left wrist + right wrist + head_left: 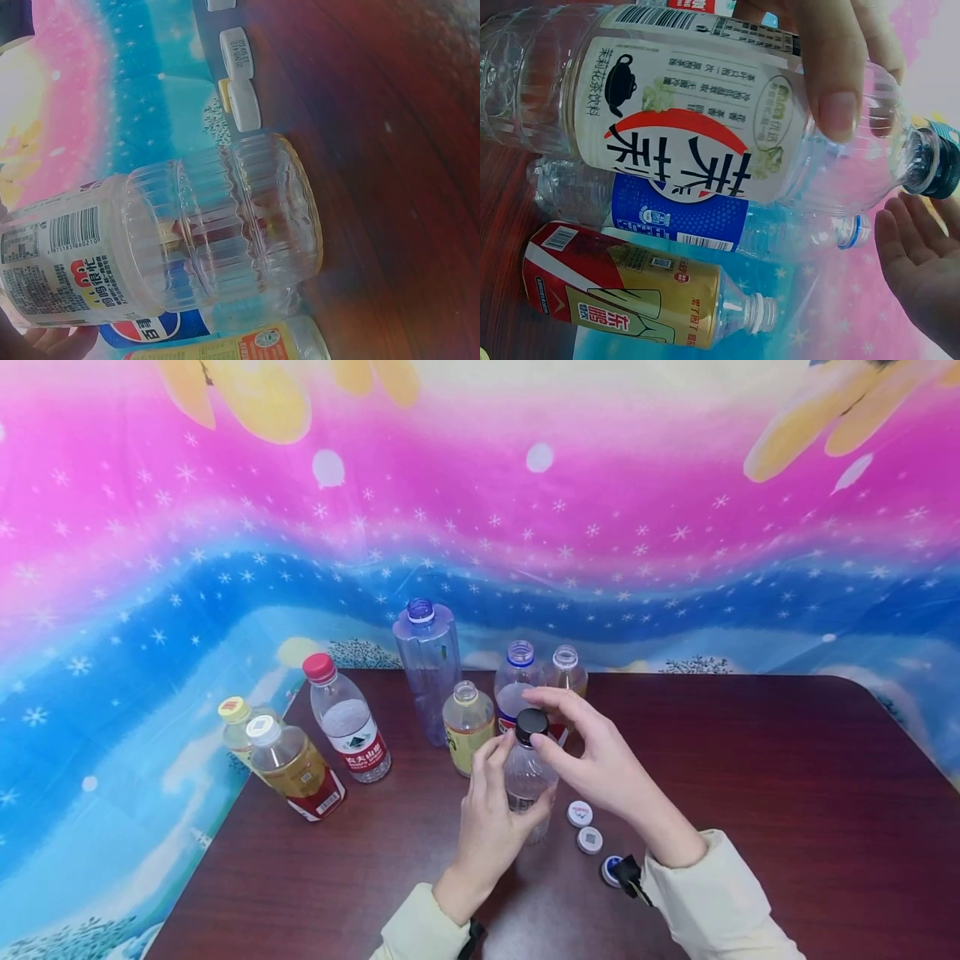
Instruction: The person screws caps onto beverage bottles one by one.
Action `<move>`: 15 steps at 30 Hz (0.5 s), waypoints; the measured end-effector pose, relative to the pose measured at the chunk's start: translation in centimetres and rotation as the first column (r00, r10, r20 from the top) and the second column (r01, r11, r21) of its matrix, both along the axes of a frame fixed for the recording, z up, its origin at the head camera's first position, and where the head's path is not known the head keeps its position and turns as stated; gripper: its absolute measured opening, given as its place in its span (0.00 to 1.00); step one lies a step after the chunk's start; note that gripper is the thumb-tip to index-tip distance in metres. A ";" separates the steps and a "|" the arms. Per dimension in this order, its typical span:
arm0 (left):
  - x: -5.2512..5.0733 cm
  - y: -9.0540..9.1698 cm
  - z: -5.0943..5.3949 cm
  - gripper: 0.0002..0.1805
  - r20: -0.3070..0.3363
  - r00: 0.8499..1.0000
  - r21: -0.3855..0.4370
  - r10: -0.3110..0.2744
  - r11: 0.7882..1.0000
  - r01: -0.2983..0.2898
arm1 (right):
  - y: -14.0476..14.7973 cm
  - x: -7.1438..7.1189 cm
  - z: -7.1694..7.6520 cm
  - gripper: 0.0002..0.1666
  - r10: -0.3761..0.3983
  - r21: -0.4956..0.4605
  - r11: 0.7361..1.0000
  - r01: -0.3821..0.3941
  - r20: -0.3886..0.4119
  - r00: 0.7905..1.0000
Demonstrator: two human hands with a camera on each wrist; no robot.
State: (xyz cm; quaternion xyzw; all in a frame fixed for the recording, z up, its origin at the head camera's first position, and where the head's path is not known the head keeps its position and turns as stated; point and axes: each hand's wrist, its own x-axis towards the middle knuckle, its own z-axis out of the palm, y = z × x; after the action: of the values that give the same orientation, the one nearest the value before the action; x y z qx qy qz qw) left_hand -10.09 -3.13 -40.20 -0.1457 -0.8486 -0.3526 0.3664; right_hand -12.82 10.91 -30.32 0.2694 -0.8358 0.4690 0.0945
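My left hand grips a clear ribbed plastic drink bottle around its body, holding it upright. The bottle carries a white label with a teapot picture, and a black cap sits on its neck. At the cap is my right hand, its thumb at the near side and the forefinger reaching over the far side. Its fingers look loosely bent in the right wrist view, without a plain grip on the cap. Low in the left wrist view the ribbed base shows close to the dark tabletop.
Two white caps and a blue-lined cap lie right of the bottle. Uncapped bottles stand behind, including a tall purple one and a yellow-labelled one. Capped bottles, one red-topped, stand at left. A patterned cloth hangs behind.
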 end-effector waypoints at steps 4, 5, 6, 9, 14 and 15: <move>0.0 0.0 0.1 0.47 -0.006 1.000 0.001 -0.003 1.000 0.003 | 0.3 0.2 0.3 0.20 0.028 0.023 0.999 -0.028 -0.011 1.000; 0.0 0.0 0.1 0.47 -0.006 1.000 0.001 -0.003 1.000 0.003 | 0.4 0.3 0.3 0.19 0.020 0.021 1.000 -0.020 -0.002 1.000; 0.0 -0.1 0.1 0.47 -0.004 1.000 0.001 -0.003 1.000 0.003 | 0.4 0.3 0.4 0.19 0.005 0.018 1.000 -0.005 0.004 1.000; 0.0 -0.1 0.1 0.47 0.004 1.000 0.003 -0.004 1.000 0.004 | 0.4 0.2 0.4 0.17 -0.042 -0.005 0.999 0.042 0.029 0.999; 0.1 0.0 0.1 0.47 0.009 1.000 0.007 -0.002 1.000 0.002 | -0.1 0.0 0.2 0.17 -0.106 -0.036 0.994 0.108 0.055 0.993; 0.1 0.0 0.1 0.47 0.008 1.000 0.008 -0.002 1.000 0.002 | -0.1 0.0 0.1 0.18 -0.107 -0.035 0.993 0.109 0.054 0.993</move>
State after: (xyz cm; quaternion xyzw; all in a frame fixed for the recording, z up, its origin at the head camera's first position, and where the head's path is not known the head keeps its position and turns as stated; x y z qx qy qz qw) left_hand -10.03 -3.12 -40.14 -0.1437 -0.8485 -0.3570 0.3634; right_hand -12.83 10.77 -30.21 0.2096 -0.8424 0.4857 0.1028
